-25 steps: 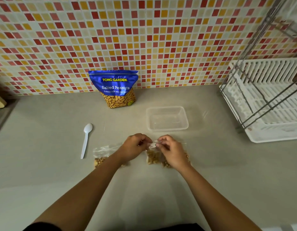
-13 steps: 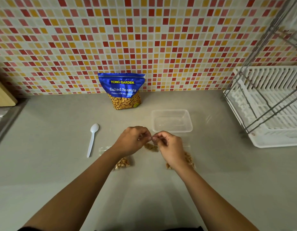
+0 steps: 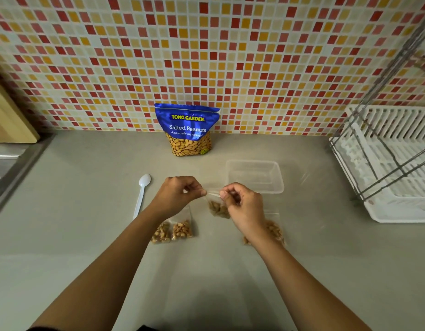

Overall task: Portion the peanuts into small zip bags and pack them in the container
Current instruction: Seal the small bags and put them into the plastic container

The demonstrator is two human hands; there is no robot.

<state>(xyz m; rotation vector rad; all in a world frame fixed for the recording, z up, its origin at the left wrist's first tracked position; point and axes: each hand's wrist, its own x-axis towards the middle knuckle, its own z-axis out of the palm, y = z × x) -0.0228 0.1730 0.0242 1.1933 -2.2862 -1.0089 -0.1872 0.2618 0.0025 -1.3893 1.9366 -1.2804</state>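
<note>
Two hands pinch the seal of a small clear zip bag of peanuts (image 3: 217, 207) lifted off the grey countertop (image 3: 87, 235), left hand (image 3: 180, 194) at one end, right hand (image 3: 242, 206) at the other. The seal runs left to right. Just beyond, nearer the right hand, stands the clear rectangular plastic container (image 3: 254, 175), probably the bag's next stop.

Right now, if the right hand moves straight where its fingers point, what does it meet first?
Probably the left hand, which pinches the same small zip bag close beside it.
</note>
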